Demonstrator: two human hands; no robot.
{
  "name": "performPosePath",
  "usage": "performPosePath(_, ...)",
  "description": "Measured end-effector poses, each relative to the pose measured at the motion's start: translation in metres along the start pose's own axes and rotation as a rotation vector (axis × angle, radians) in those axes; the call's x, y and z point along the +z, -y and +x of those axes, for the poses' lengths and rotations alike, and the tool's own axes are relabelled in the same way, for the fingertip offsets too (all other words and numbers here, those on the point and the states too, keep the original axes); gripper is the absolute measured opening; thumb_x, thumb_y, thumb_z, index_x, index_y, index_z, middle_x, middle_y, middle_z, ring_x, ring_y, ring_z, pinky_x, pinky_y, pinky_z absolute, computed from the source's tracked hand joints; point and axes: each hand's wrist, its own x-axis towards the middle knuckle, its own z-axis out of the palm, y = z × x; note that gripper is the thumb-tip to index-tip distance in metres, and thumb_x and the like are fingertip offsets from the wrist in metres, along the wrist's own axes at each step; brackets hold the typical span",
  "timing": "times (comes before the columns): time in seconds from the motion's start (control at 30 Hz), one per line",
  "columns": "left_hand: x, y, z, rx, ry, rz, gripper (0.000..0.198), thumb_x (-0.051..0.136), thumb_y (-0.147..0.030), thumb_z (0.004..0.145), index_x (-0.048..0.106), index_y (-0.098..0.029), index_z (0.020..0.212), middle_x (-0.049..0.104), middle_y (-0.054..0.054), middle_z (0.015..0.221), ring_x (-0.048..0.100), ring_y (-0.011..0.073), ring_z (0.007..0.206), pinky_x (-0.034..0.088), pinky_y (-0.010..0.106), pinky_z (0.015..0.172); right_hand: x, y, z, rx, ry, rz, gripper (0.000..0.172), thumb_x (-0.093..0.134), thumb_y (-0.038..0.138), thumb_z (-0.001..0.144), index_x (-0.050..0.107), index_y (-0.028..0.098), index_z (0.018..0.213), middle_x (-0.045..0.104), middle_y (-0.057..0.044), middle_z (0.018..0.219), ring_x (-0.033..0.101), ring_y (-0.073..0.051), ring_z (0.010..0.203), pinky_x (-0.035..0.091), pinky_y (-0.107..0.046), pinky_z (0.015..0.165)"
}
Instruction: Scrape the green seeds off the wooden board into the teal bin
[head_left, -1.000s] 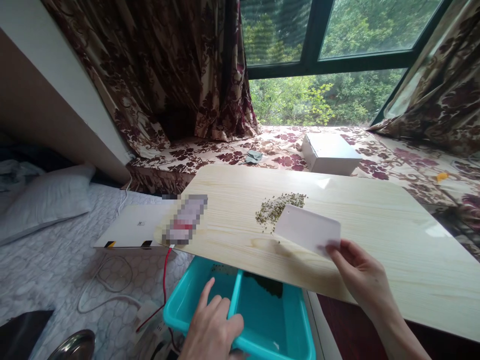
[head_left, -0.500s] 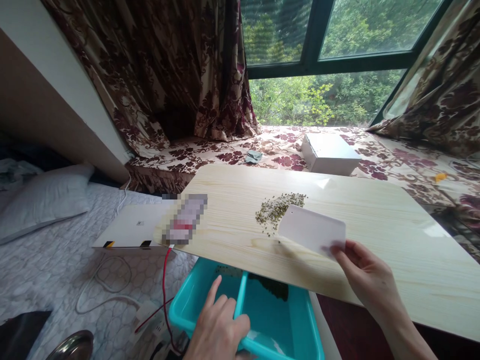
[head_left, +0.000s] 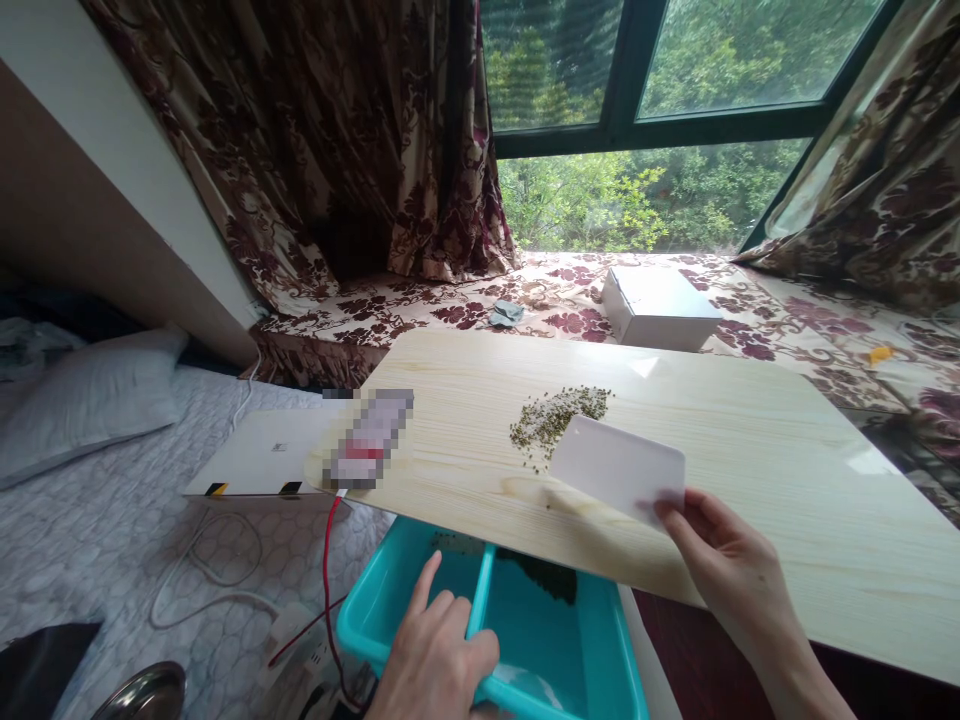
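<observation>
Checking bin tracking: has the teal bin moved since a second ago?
Yes. The teal bin, gripped by the left hand, has slid slightly right under the wooden board's near edge; the board itself stays put.

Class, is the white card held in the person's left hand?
No, the right hand pinches the white card, while the left hand grips the teal bin.

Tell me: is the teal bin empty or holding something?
Not empty: dark green grains lie in the teal bin under the board's edge.
</observation>
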Motion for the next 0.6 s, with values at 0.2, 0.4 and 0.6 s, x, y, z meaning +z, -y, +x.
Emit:
performPosePath(0.2,-0.002,0.001,0.001,0.027,-0.037,0.025,0.044,0.074,-0.054,0.066,0.046,-0.021,0.056,0.041,-0.007,0.058,0.043,0.0129,0.055,0.037,0.054,0.098,0.005,0.006,-0.001,0.022,-0.010,-0.012,0.024,0.063,0.040,0.063,0.067,0.022,0.077,0.077,-0.007,0.081,0.072,-0.028,0.084,0.056,-0.032,0.075)
performPosePath(0.4,0.000,0.001,0.001,0.043,-0.039,0.043,0.044,0.072,-0.054,0.067,0.045,-0.022,0.055,0.040,-0.007,0.057,0.042,0.0131,0.054,0.036,0.054,0.099,0.002,0.005,0.004,0.005,-0.075,0.020,0.021,0.064,0.035,0.063,0.067,0.022,0.080,0.077,-0.006,0.080,0.072,-0.027,0.083,0.057,-0.031,0.074)
performPosePath(0.6,-0.002,0.002,0.001,0.052,-0.040,0.038,0.041,0.072,-0.049,0.067,0.044,-0.022,0.056,0.039,-0.007,0.058,0.040,0.0127,0.055,0.033,0.052,0.101,0.014,0.005,0.005,-0.047,0.023,0.032,0.022,0.063,0.038,0.064,0.067,0.021,0.078,0.077,-0.007,0.081,0.073,-0.026,0.078,0.057,-0.031,0.070)
